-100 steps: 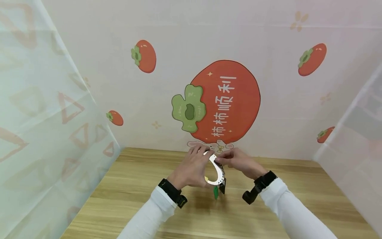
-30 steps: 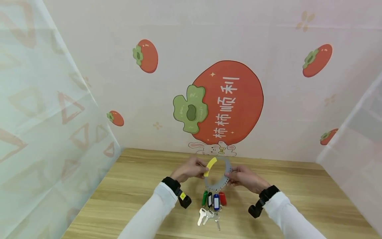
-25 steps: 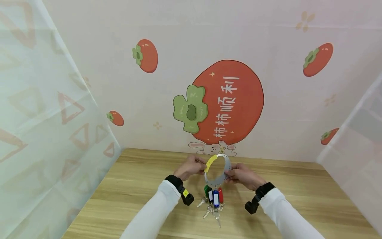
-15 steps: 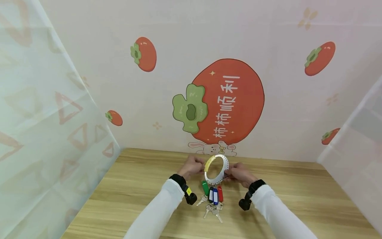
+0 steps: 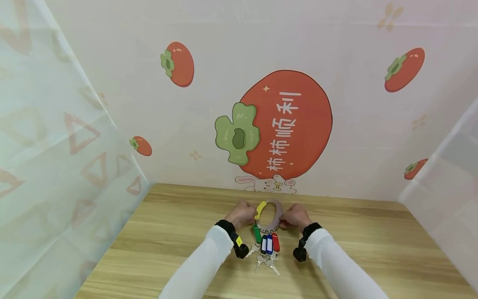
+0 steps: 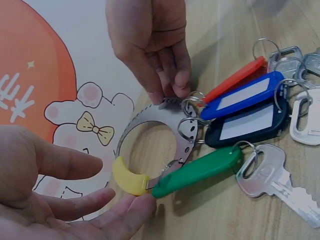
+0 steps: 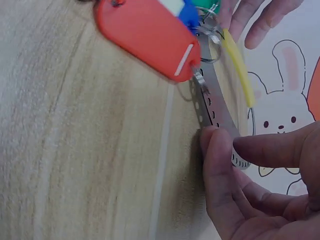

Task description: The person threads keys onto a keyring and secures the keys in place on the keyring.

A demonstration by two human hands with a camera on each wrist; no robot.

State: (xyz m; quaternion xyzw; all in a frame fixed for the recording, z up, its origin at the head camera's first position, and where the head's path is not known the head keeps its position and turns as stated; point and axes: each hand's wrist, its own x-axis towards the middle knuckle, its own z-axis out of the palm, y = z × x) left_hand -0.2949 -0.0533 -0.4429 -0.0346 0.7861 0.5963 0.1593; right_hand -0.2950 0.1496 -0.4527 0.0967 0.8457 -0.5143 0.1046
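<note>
A flat metal key ring [image 5: 277, 218] with a row of holes and a yellow sleeve [image 6: 129, 181] leans low over the table. Green [image 6: 200, 171], black [image 6: 250, 125], blue [image 6: 245, 95] and red [image 7: 145, 32] key tags hang from its near side, their keys [image 5: 269, 261] lying on the wood. My right hand [image 5: 296, 216] pinches the ring's right edge between thumb and finger. At the yellow sleeve, my left hand [image 5: 240, 214] has its fingers spread and loose, one fingertip right by the sleeve's end in the left wrist view.
The wooden table [image 5: 168, 249] meets a back wall [image 5: 354, 137] printed with persimmons and a rabbit, close behind the ring. Hanging sheets [image 5: 56, 166] close off the left and right sides. Black wrist cameras [image 5: 240, 249] sit on both wrists.
The ring was turned to face the head camera and lowered, so tags and keys now rest on the table. My left fingers have loosened from the yellow sleeve.
</note>
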